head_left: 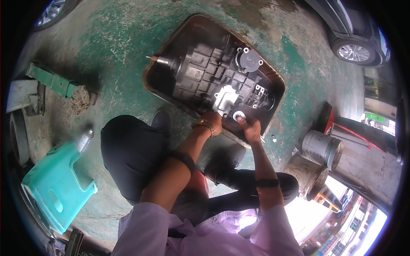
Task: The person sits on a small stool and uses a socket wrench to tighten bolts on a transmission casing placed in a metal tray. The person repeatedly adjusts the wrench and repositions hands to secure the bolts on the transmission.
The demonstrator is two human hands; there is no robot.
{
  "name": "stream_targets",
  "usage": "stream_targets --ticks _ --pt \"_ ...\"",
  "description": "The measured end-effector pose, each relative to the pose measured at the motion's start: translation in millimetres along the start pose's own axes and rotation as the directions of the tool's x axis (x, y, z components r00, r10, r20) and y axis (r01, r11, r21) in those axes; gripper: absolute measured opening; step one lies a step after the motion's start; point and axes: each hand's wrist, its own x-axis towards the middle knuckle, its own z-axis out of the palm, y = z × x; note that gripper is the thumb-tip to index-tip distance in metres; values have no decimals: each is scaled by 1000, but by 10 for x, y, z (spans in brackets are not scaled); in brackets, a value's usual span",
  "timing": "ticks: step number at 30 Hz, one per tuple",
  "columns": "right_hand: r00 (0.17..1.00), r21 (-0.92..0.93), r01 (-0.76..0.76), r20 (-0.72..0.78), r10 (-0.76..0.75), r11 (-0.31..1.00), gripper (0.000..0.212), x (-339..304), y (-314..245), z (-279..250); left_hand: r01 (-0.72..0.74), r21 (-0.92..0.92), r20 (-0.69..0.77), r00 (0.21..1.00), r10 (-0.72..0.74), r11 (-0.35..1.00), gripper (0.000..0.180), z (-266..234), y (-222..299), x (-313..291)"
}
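Observation:
A gearbox (200,70) lies in a worn rectangular tray (279,81) on the floor before me. A bright metal cover (226,100) sits on the gearbox's near side, and a round grey cap with bolt lugs (249,61) is at its far right. My left hand (212,121) is closed right by the cover's lower edge; what its fingers hold is hidden. My right hand (250,128) pinches a pale ring-shaped part (239,115) at the near side of the gearbox, the thumb lying along its lower rim.
A turquoise plastic stool (55,187) and a spray can (86,138) stand to the left. Farther up is a green metal piece (51,81). Buckets (320,149) are at the right. A parked car's wheel (353,51) shows at the upper right.

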Motion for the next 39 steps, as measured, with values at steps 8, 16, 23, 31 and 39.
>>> stream_targets --ticks 8,16,23,31,39 --pt "988 16 -101 -115 103 995 56 -59 36 126 42 -83 -31 999 -45 996 21 -65 33 -36" --pt "946 275 -214 -182 270 937 54 -218 -105 456 110 -301 -40 991 -128 947 20 170 -152 78" --pt "953 544 -133 -160 258 829 46 -246 -105 663 43 -214 -114 991 -69 976 20 136 -262 42" --pt "964 317 -166 -148 222 934 56 -223 -78 613 32 -253 -120 991 -64 967 20 69 -256 41" --pt "992 -207 94 -62 -109 974 59 -42 -284 194 53 -183 -155 985 -82 982 19 85 -247 8"
